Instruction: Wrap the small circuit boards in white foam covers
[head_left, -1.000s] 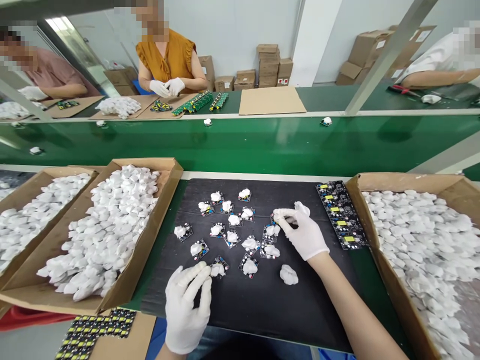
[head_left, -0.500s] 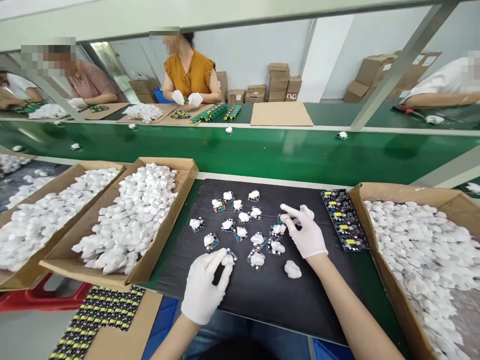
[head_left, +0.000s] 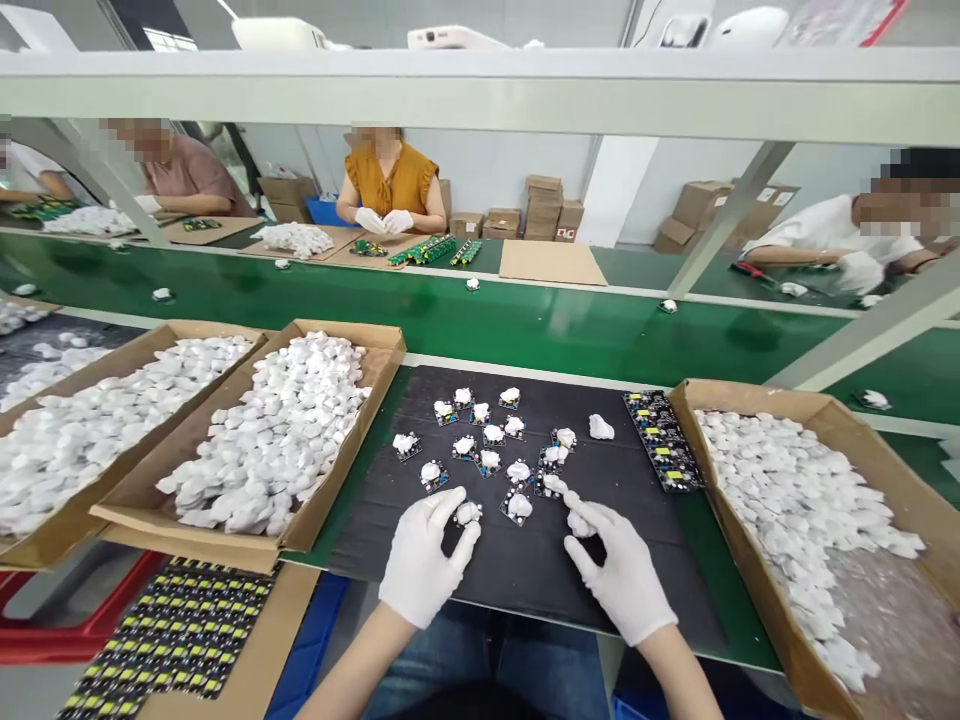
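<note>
Black mat (head_left: 600, 470) covered the worktop (head_left: 341, 512); boards (head_left: 441, 481) lay lump-side up, probably protecting the lumps (head_left: 517, 506). Left hand (head_left: 420, 565): narrow grip around one, hold unclear. Right hand (head_left: 628, 582): wide grip, near loose lump (head_left: 578, 526).

The right hand (head_left: 628, 578) has shifted nearer the wearer, around a loose white lump (head_left: 580, 524).

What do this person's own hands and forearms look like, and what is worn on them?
The left hand and right hand wear matching plain white gloves, close-fitting, ending around the wrist. No sleeves cover the visible forearms. I see no markings or cables.
</note>
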